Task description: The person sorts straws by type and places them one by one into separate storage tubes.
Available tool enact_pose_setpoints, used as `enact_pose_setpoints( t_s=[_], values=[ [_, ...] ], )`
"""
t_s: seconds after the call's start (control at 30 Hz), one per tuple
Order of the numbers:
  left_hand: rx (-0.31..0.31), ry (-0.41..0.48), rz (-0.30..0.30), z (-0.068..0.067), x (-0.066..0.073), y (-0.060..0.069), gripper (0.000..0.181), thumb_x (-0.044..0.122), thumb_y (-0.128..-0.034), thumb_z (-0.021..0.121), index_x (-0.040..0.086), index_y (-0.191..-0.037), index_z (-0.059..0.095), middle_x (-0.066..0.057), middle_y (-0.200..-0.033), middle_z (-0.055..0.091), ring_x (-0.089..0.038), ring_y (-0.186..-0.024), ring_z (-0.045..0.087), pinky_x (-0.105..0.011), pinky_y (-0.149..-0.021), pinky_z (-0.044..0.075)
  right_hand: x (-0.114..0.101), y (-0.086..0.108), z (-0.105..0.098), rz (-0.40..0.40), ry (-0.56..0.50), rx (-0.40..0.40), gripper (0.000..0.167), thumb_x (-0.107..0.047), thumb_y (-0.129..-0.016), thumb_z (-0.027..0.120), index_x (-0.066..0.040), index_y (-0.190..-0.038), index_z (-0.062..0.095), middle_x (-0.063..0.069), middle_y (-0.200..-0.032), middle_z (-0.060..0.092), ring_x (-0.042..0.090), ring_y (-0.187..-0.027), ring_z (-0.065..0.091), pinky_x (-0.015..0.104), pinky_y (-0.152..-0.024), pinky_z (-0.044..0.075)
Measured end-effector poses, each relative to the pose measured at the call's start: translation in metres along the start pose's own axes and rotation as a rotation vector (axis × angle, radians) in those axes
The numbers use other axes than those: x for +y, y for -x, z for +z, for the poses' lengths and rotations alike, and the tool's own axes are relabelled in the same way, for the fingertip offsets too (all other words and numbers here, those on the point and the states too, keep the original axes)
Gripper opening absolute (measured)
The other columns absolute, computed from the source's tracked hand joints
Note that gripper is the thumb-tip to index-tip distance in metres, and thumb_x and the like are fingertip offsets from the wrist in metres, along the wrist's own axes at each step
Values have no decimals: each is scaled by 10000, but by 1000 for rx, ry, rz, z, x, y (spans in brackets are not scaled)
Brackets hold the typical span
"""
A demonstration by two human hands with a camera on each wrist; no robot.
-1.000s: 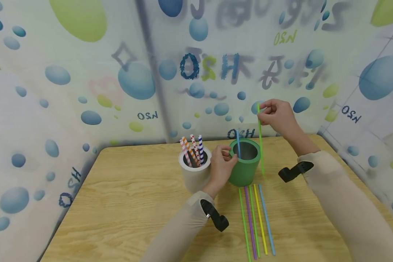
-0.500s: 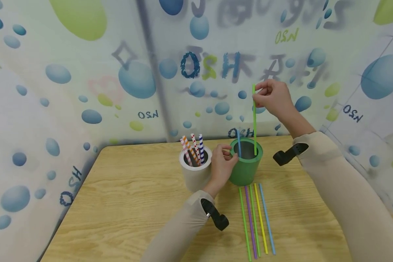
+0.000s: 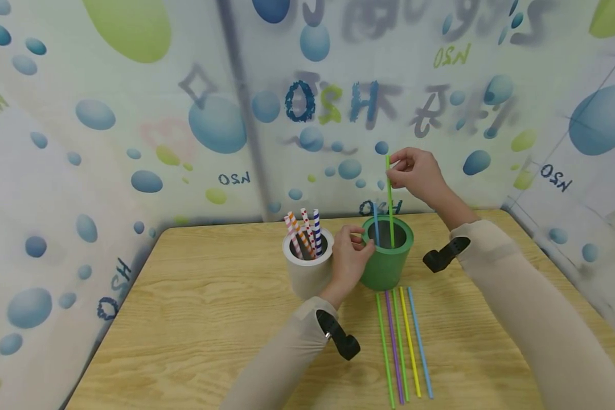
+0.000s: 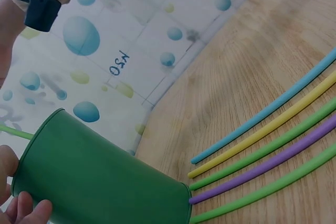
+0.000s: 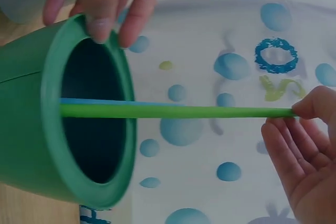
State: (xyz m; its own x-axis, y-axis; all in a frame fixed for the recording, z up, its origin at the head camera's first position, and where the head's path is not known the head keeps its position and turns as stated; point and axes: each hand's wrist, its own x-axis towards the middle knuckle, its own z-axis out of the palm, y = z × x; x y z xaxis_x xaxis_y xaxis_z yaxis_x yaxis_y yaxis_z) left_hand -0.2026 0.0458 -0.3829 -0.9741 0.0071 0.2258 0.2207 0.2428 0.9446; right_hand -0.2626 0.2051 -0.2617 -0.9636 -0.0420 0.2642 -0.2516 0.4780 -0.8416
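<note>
My right hand (image 3: 414, 177) pinches a thin green straw (image 3: 390, 205) near its top end. The straw's lower part stands inside the green cup (image 3: 381, 270), beside a blue straw (image 3: 376, 222). In the right wrist view, thumb and fingertips grip the straw's end, and its other end is hidden in the cup. My left hand (image 3: 349, 259) holds the cup's rim at its left side, with thumb and fingers on the edge. In the left wrist view those fingertips (image 4: 39, 213) touch the cup's wall.
A white cup (image 3: 307, 279) with several striped paper straws (image 3: 307, 234) stands left of the green one. In front of the green cup lie several plain straws, including a purple straw (image 3: 394, 347), a yellow straw (image 3: 410, 341) and a blue straw (image 3: 421, 341). A patterned curtain hangs behind.
My right hand rose and moved left with the green straw, from beside the green cup to over it, then came down, and the straw's lower end is now inside. My left hand stayed on the rim.
</note>
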Motion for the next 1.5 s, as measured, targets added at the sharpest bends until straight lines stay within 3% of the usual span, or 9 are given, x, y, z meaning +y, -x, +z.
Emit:
enact_pose_setpoints(
  t_s=[0.27, 0.57, 0.73, 1.03, 1.5],
  values=[
    [-5, -11, -14, 1, 0, 3, 248, 95, -805, 671, 51, -1027, 568, -59, -886, 506, -133, -746, 537, -219, -634, 464, 23, 14, 8, 71, 42, -67, 253, -105, -874, 577, 37, -1077, 525, 123, -852, 601, 157, -671, 618, 350, -693, 531],
    [3, -3, -9, 1, 2, 4, 258, 80, -796, 673, 33, -1027, 567, -72, -895, 511, -152, -759, 553, -216, -645, 468, 39, 26, 16, 95, 32, -108, 263, -95, -887, 556, 55, -1093, 491, 201, -918, 590, 329, -791, 610, 342, -703, 530],
    [3, 2, -4, 0, 3, 3, 256, 77, -792, 671, 30, -1021, 566, -78, -896, 516, -135, -750, 551, -210, -641, 472, 47, 26, 22, 93, 58, -122, 240, -84, -881, 552, 43, -1078, 498, 212, -919, 612, 314, -767, 616, 385, -712, 519],
    [-1, 5, 6, 0, 2, 1, 251, 76, -793, 668, 32, -1015, 560, -74, -892, 519, -138, -751, 555, -212, -642, 471, 57, 27, 30, 71, 76, -153, 216, -57, -870, 562, 57, -1048, 519, 200, -886, 605, 253, -716, 619, 358, -666, 517],
    [5, -7, -19, 0, 2, 0, 249, 86, -791, 675, 49, -1010, 563, -61, -887, 514, -131, -754, 552, -211, -649, 474, 59, 29, 36, 77, 156, -201, 223, -55, -871, 565, 64, -1056, 528, 205, -906, 621, 254, -729, 630, 337, -644, 522]
  ],
)
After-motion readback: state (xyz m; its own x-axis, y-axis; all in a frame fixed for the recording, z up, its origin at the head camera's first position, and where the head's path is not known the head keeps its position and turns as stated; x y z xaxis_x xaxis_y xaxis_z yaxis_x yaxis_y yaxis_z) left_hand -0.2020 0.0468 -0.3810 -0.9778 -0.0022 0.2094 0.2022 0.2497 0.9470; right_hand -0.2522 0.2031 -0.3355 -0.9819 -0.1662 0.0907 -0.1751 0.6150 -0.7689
